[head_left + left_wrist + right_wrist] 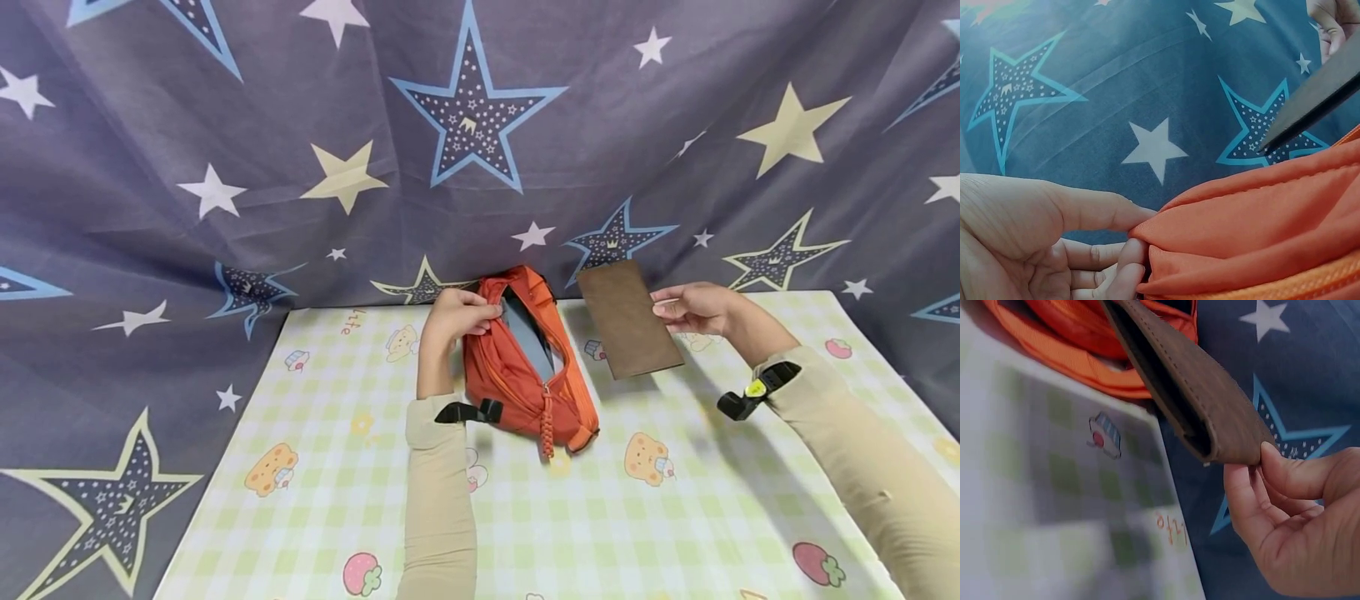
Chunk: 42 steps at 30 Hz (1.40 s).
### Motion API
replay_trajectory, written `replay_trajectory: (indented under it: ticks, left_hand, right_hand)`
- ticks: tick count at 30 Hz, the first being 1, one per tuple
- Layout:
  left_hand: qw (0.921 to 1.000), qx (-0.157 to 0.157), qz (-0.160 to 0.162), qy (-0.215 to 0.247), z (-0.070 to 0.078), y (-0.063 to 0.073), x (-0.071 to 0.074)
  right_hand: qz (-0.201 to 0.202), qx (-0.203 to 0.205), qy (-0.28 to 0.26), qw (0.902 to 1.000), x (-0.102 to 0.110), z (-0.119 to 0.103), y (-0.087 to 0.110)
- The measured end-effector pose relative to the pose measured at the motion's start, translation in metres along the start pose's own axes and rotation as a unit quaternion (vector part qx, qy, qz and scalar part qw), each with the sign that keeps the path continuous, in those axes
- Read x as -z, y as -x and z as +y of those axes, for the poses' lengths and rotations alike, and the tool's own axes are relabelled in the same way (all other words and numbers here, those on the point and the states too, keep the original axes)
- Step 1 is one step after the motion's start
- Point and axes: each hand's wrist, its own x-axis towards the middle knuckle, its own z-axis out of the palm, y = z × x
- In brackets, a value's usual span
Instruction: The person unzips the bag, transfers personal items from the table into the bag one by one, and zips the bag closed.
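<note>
An orange-red zippered bag (495,375) lies on the table with its main zip undone, showing a grey lining. My left hand (459,317) pinches the fabric at the bag's far left edge between thumb and fingers; the left wrist view shows the cloth bunched at the fingertips. To the right of the bag, a flat brown wallet (630,321) hangs above the table, its right edge pinched by my right hand (693,308). In the right wrist view the wallet (1222,406) has a stitched edge and a dark open fold.
The table wears a green-and-white checked cloth (337,500) with cartoon prints. A dark star-patterned curtain (285,125) hangs right behind the table's far edge. A braided orange zip pull (547,425) hangs at the bag's near end.
</note>
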Motion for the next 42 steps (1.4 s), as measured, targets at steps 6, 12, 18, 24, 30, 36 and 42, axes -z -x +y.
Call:
replay_trajectory:
  ticks: [6,12,18,24,30,36,42]
  left_hand:
    - [1.0,0.008,-0.006,-0.003,0.0,-0.002,0.0]
    - [0.9998,0.015,-0.011,-0.003,0.002,-0.004,-0.001]
    - [0.9999,0.007,-0.011,0.01,0.002,-0.002,-0.002]
    - [0.9999,0.007,-0.009,0.012,0.002,-0.003,-0.003]
    - [0.9999,0.007,-0.008,0.008,0.002,-0.004,-0.001]
    - [0.9999,0.003,-0.011,0.013,0.002,-0.002,-0.001]
    - [0.9999,0.0,-0.011,0.013,0.002,-0.001,-0.001]
  right_hand:
    - [-0.011,0.004,-0.009,0.9999,-0.019,-0.014,0.004]
    - [-0.005,0.026,0.005,0.9996,-0.037,-0.031,0.008]
    - [0.014,0.046,0.049,0.9976,-0.054,-0.047,0.011]
    - [0.027,0.043,0.112,0.9923,-0.069,-0.065,0.013]
    - [0.031,0.042,0.167,0.9846,-0.082,-0.077,0.01]
    - [0.028,0.041,0.205,0.9774,-0.093,-0.083,0.007]
    - [0.017,0.043,0.231,0.9719,-0.104,-0.087,0.005]
